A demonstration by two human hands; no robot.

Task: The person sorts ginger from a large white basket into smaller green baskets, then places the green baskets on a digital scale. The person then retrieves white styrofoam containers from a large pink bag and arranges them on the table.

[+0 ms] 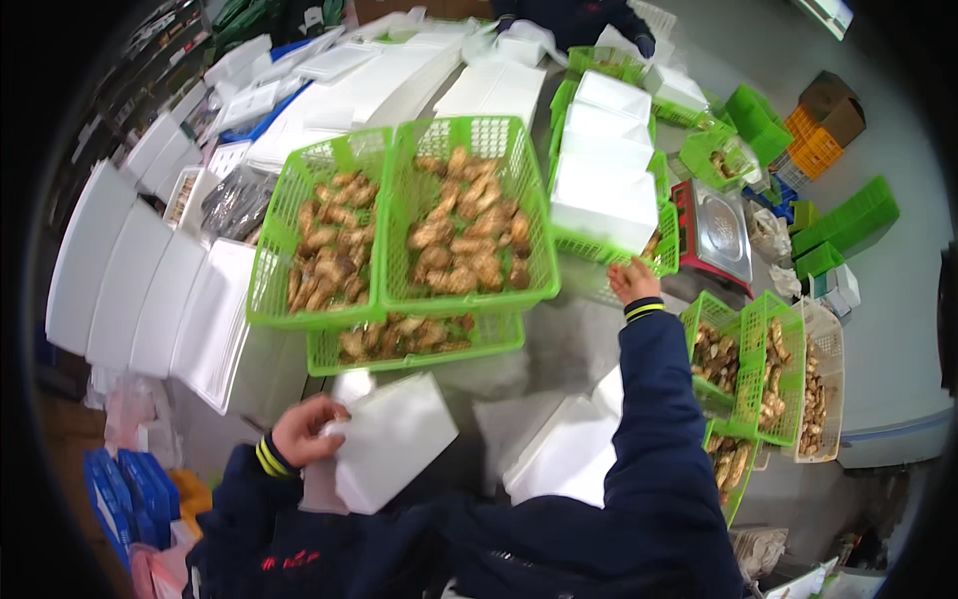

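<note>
My left hand (307, 432) has its thumb and fingers closed on a small white piece (334, 427), perhaps wrapping paper. Right beside it a white foam box (400, 442) stands tilted on the table, partly overlapping that piece. My right hand (635, 281) reaches forward to the near end of a green basket (584, 245) loaded with white foam boxes (606, 198). Its fingers are bent, and whether they hold anything is unclear. Between my hands, further off, two green plastic baskets (471, 303) of brown-capped mushrooms (479, 239) rest above another mushroom basket (419, 363).
A red scale (711, 232) with a metal pan stands right of the loaded basket. More mushroom baskets (775, 374) line the right side. White foam panels (150, 292) lean at left. Another white foam box (565, 449) lies near my right sleeve. Across the table is a person (576, 22).
</note>
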